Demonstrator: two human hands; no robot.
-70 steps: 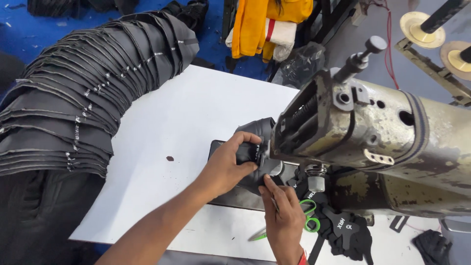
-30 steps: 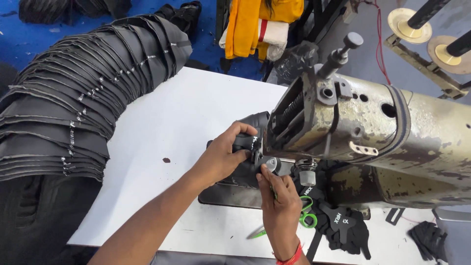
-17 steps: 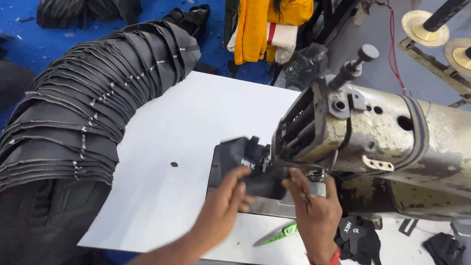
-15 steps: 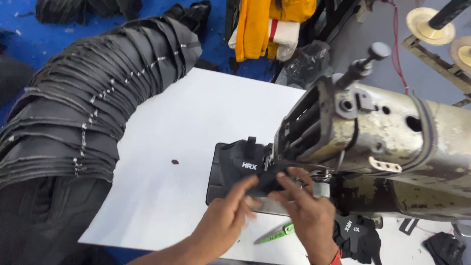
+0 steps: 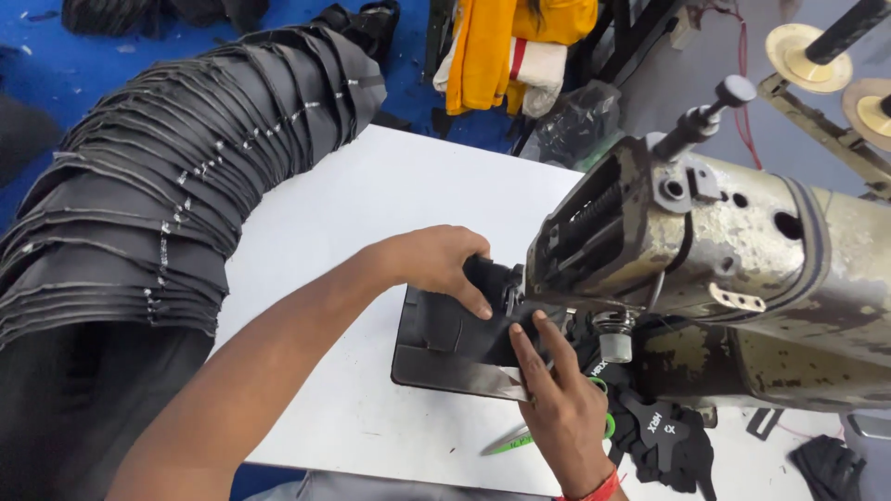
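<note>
Flat white bench (image 5: 371, 213); long curved stack of black fabric pieces (image 5: 176, 186) flecked with white tags; black fabric workpiece (image 5: 455, 334). Worn grey-beige metal sewing machine (image 5: 742, 250) with dark chipped patches; green-handled scissors (image 5: 520, 438). Yellow and white hanging cloth (image 5: 501, 46) over blue floor (image 5: 56, 65).

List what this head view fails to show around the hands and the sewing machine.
- Needle and presser foot: hidden behind the left hand and black fabric piece.
- Scissors: green handles mostly covered by the right hand.
- Sewing machine: cut off by the right edge.
- Right wrist: cut off at the bottom edge.
</note>
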